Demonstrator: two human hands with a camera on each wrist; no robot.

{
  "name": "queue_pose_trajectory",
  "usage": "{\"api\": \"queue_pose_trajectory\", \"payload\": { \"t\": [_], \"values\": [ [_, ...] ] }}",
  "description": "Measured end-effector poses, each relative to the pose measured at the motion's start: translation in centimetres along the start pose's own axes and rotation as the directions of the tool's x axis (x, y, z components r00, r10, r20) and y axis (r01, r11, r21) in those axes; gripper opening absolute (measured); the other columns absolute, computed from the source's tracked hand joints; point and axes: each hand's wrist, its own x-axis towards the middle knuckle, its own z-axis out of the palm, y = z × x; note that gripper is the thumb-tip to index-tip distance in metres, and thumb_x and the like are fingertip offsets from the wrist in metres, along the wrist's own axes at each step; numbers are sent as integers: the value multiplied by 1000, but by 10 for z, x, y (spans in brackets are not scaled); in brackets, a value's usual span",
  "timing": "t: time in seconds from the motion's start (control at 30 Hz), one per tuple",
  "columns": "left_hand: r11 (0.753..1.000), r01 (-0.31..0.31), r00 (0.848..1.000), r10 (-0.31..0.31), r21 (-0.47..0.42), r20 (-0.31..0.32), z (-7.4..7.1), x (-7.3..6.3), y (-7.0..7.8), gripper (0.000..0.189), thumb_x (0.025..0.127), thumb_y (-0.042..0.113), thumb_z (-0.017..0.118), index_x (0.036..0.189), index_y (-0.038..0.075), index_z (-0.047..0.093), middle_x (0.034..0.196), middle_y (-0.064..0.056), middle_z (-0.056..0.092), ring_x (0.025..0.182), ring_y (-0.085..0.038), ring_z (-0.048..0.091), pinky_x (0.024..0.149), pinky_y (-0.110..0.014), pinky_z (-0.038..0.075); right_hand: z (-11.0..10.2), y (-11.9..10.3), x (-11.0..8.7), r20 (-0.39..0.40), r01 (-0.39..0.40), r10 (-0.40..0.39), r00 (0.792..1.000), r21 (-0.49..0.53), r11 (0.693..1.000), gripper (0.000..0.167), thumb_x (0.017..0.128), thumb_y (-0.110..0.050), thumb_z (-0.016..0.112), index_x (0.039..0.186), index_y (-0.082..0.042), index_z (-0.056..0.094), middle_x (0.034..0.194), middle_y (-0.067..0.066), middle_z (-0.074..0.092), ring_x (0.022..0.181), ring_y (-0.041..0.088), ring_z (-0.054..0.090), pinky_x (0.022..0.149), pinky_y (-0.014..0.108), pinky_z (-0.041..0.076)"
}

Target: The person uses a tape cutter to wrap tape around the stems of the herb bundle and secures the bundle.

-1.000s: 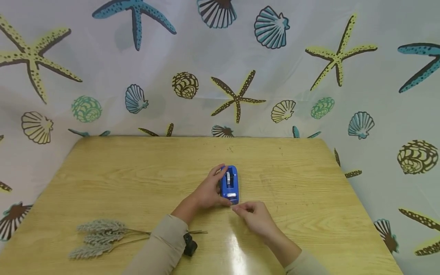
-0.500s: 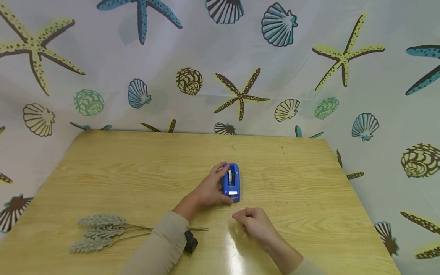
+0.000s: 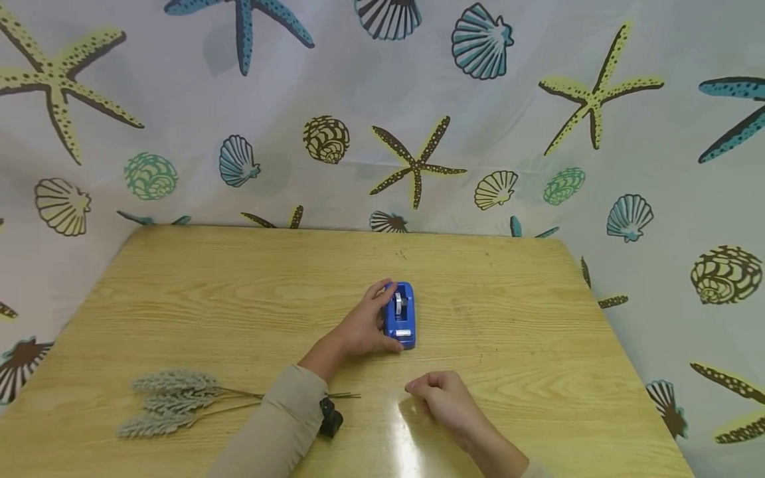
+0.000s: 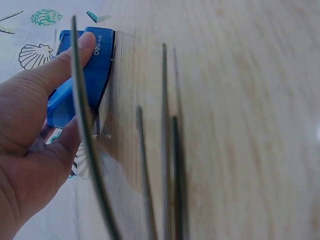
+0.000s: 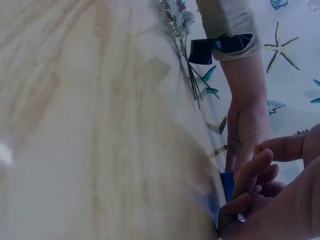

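Note:
A blue tape dispenser (image 3: 409,324) sits on the wooden table, its roll (image 3: 398,304) facing up. My left hand (image 3: 364,325) grips its left side; in the left wrist view the thumb lies over the blue body (image 4: 102,65) and the other fingers are behind it. Nearer to me, my right hand (image 3: 445,401) pinches with thumb and index finger, in line with the dispenser's cutting end. The end of clear tape it pinches is too thin to make out well. In the right wrist view the curled fingers (image 5: 255,172) overlap the dispenser.
Several grey-green plant sprigs (image 3: 173,398) lie at the left, their stems passing under my left forearm. Those stems (image 4: 165,150) loom close in the left wrist view. A black wrist camera (image 3: 330,418) is on my left sleeve. Printed cloth (image 3: 269,119) hangs behind the table (image 3: 526,299).
My right hand has drawn back toward me from the dispenser's near end, still pinching. The roll's hub looks turned. My left hand keeps its grip in the same place.

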Motion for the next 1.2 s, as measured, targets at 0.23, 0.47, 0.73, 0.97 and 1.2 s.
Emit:
{"api": "queue_pose_trajectory", "payload": {
  "t": [0.23, 0.47, 0.73, 0.97, 1.2],
  "values": [
    [1000, 1, 1000, -1, -4, 3, 1, 1, -1, 118, 71, 11, 90, 161, 17, 15, 168, 1, 0, 146, -41, 34, 108, -44, 45, 2, 3, -7, -6, 8, -8, 1000, -7, 1000, 28, 95, -15, 60, 103, 9, 70, 80, 1, 63, 64, 11, 47, 54, 19, 37],
    [1000, -7, 1000, 7, -12, 3, 2, 0, -3, 118, 70, 9, 90, 161, 17, 16, 167, 1, 2, 147, -40, 33, 108, -44, 45, 2, 1, -15, -37, 51, -53, 998, -70, 996, 25, 94, -12, 60, 96, 11, 69, 100, 14, 72, 75, 13, 54, 63, 21, 44],
    [1000, -6, 1000, 6, -4, -19, 2, 0, -4, 118, 71, 13, 90, 161, 18, 15, 168, 1, 2, 149, -39, 31, 108, -43, 45, 3, 3, -20, 2, 49, -49, 999, -111, 993, 24, 91, -12, 62, 83, 9, 67, 97, 11, 72, 68, 12, 51, 55, 19, 41],
    [1000, -14, 999, 15, 17, -48, 1, 2, -4, 118, 70, 13, 91, 161, 17, 15, 169, 0, 1, 150, -36, 29, 109, -41, 44, -1, 5, -16, 52, 67, -60, 997, -130, 989, 22, 92, -11, 61, 86, 8, 71, 95, 11, 72, 56, 8, 47, 48, 18, 37],
    [999, -26, 994, 29, 33, -107, 9, -4, -6, 112, 72, 16, 91, 160, 17, 21, 169, -6, 8, 148, -37, 32, 106, -40, 47, -1, 9, -16, 59, 55, -47, 997, -137, 989, 21, 92, -14, 63, 91, 4, 74, 67, 1, 60, 49, 6, 46, 45, 18, 37]
  ]
}}
